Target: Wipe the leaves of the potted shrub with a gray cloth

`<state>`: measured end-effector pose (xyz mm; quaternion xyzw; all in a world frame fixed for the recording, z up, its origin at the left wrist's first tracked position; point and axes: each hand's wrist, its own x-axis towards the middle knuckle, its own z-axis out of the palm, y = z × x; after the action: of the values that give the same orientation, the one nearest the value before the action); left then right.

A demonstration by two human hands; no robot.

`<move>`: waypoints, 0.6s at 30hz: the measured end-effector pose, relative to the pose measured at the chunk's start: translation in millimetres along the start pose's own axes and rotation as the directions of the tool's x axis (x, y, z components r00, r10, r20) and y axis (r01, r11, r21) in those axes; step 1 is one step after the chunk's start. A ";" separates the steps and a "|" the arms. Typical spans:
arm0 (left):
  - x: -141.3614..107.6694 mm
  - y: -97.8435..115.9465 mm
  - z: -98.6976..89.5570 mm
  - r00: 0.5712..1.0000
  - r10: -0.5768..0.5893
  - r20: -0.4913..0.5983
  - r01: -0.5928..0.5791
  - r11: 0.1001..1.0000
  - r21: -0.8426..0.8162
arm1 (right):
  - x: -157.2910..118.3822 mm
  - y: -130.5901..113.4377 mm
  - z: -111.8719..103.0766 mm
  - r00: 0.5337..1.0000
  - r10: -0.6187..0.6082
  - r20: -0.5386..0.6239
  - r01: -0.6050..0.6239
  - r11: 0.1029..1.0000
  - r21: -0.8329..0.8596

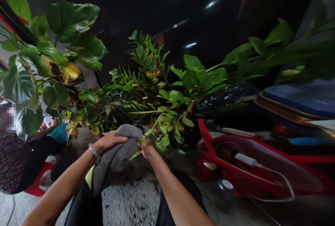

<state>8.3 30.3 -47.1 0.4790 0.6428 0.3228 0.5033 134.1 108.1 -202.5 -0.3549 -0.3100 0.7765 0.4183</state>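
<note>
My left hand (111,141), with a pale bangle on its wrist, grips a grey cloth (115,165) that drapes down toward my knee. The cloth's upper end reaches the low leaves in front of me. Close beside it, my right hand (147,148) is closed on a plant stem (156,125) with small green leaves; its fingertips are partly hidden. The stem belongs to a bushy potted plant (146,90) with green and some yellowing leaves. A yellow-green patch (89,178) shows at the cloth's lower left edge.
A broad-leaved plant (70,22) stands at the left, near a seated person (15,159) on a red stool (39,180). On the right are a red motor scooter (251,163) with a white cable (284,180), and a stack of blue items (295,102). Behind stands a dark glossy surface (146,6).
</note>
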 end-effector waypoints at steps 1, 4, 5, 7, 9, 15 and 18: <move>-13.4 -1.2 -7.2 0.999 0.006 0.035 -0.008 0.999 0.032 | -0.6 -0.5 -1.8 1.000 0.003 0.005 -0.003 1.000 -0.001; -53.4 22.5 -34.2 0.997 0.073 -0.018 -0.072 0.996 0.045 | -3.5 -5.3 -6.4 0.999 0.013 0.042 -0.013 1.000 -0.003; -61.0 35.6 -41.3 0.990 0.116 -0.083 -0.114 0.993 0.029 | -4.5 -7.4 -7.0 0.999 0.013 0.052 -0.013 1.000 -0.001; -61.9 59.4 -47.7 0.954 0.207 -0.216 -0.209 0.978 0.014 | -6.4 -10.6 -6.4 0.998 0.009 0.065 -0.009 1.000 0.005; -46.2 69.9 -43.4 0.921 0.260 -0.289 -0.263 0.964 0.028 | -8.0 -12.1 -4.0 0.998 0.006 0.069 -0.006 1.000 0.011; -16.6 19.0 -20.4 0.971 0.193 -0.140 -0.142 0.940 0.311 | -13.7 -13.7 -2.7 0.997 0.012 0.079 -0.013 1.000 0.002; -48.4 4.1 -38.0 0.987 0.140 -0.080 -0.114 0.958 0.263 | -15.9 -16.0 -6.5 0.994 0.010 0.111 -0.010 1.000 -0.006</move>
<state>-25.2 -11.3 -16.3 0.5642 0.6710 0.2913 0.3829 152.6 102.8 -189.0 -0.3136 -0.3330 0.7964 0.3956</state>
